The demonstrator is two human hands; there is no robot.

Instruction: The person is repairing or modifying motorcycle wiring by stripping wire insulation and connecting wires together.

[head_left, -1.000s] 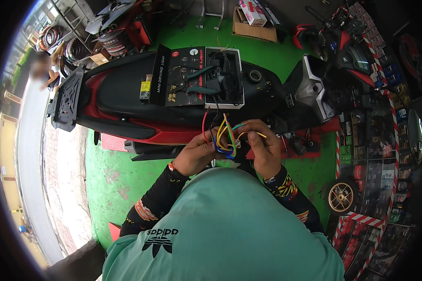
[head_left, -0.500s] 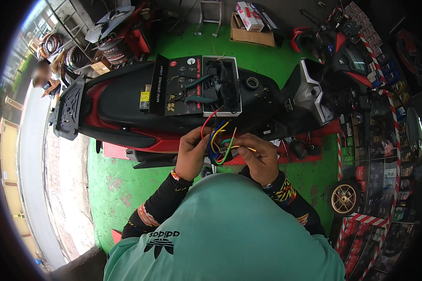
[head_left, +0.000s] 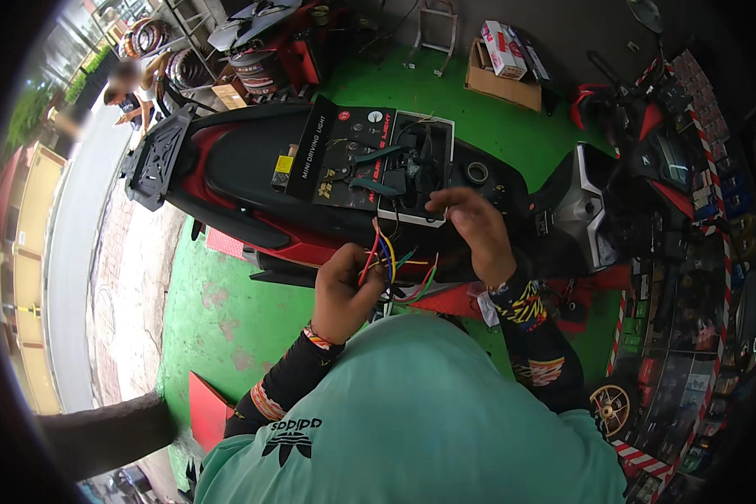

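My left hand (head_left: 342, 294) is closed around a bundle of coloured electrical wires (head_left: 388, 250), pinching it between thumb and fingers. Red, yellow, blue and green ends fan out from the grip, with some bare tips. My right hand (head_left: 481, 235) has nothing in it; its fingers reach out, apart, beside the near right corner of an open box (head_left: 428, 220). On the box's dark printed flap lie pliers with teal handles (head_left: 378, 186). Black parts and cables (head_left: 424, 160) fill the box's tray. The box rests on the black seat (head_left: 244, 164) of a red and black scooter (head_left: 286, 238).
A small box with a yellow label (head_left: 284, 165) sits on the seat beside the flap. Cardboard boxes (head_left: 502, 86) stand on the green floor (head_left: 378, 84) beyond. Shelves of packaged goods (head_left: 689, 353) line the right side. Other people (head_left: 130, 97) are at the far left.
My right hand has let go of the wires and moved up and right toward the box, its fingers opening. My left hand keeps hold of the wires. The whole view has shifted slightly.
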